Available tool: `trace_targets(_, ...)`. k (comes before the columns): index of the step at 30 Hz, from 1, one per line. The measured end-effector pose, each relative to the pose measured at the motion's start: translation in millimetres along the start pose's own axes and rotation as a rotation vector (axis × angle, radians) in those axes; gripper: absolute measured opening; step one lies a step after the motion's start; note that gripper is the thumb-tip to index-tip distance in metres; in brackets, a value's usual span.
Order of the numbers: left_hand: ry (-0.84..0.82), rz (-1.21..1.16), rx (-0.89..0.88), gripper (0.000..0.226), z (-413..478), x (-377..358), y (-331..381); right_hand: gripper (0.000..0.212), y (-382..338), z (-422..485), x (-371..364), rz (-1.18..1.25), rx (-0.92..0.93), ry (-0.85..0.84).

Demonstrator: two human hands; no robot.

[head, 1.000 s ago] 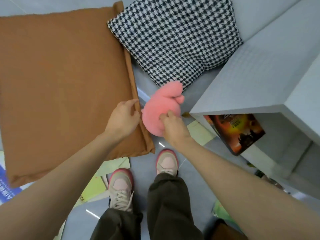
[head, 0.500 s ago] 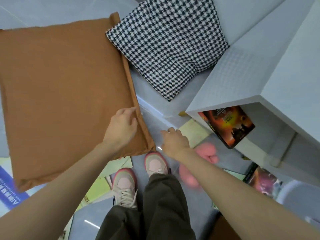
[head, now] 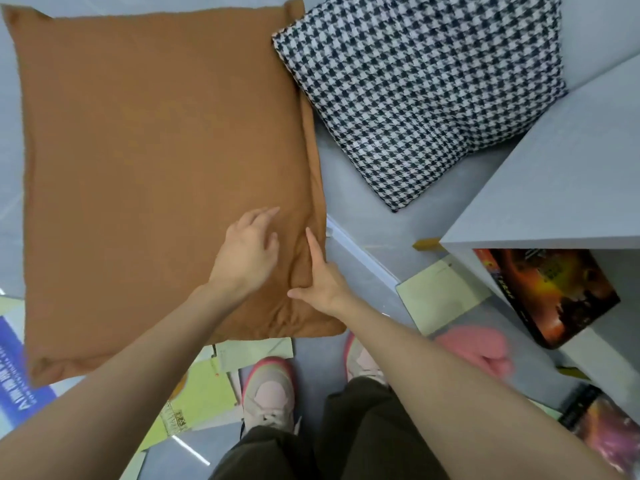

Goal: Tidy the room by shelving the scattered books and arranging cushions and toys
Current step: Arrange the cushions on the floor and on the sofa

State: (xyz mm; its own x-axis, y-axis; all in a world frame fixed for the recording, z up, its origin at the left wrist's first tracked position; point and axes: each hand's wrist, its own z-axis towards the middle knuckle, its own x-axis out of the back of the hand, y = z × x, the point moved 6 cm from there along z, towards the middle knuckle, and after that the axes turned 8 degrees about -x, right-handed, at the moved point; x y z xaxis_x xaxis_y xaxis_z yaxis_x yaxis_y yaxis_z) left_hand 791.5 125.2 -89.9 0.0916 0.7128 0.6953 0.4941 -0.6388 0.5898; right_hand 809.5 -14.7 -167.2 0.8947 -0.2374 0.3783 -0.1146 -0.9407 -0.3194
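A large orange-brown cushion [head: 149, 161] lies on a grey seat. My left hand [head: 247, 251] rests flat on its near right part with fingers straight. My right hand [head: 320, 278] presses against the cushion's right edge, index finger straight along the seam and thumb spread. A black-and-white houndstooth cushion [head: 419, 91] leans to the right of it. A pink plush toy [head: 474, 351] lies on the floor by my right forearm. An orange-covered book [head: 550, 292] stands slanted in the white shelf [head: 554, 188].
Yellow-green papers [head: 204, 393] and a pale sheet [head: 440, 299] lie on the grey floor around my feet [head: 270, 389]. Another book [head: 602, 431] lies at the lower right. A blue printed sheet [head: 14, 372] shows at the left edge.
The pink toy left my right hand and dropped to the floor at the right. My right hand moved to the orange cushion's edge. My left hand slid further onto the cushion.
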Motion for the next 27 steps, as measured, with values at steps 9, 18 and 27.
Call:
trace_targets(9, 0.045, -0.014, 0.001, 0.051, 0.7, 32.7, 41.3, 0.082, -26.9, -35.0, 112.2, -0.108, 0.113, 0.273)
trace_targets(18, 0.062, -0.047, -0.116, 0.053, 19.9, 103.2, 140.0, 0.058, -59.2, -101.1, 265.0, -0.268, -0.025, 0.709)
trace_targets(27, 0.076, -0.077, -0.218, 0.051, 36.0, 176.0, 216.2, 0.060, -89.7, -166.8, 340.5, -0.141, -0.075, 0.714)
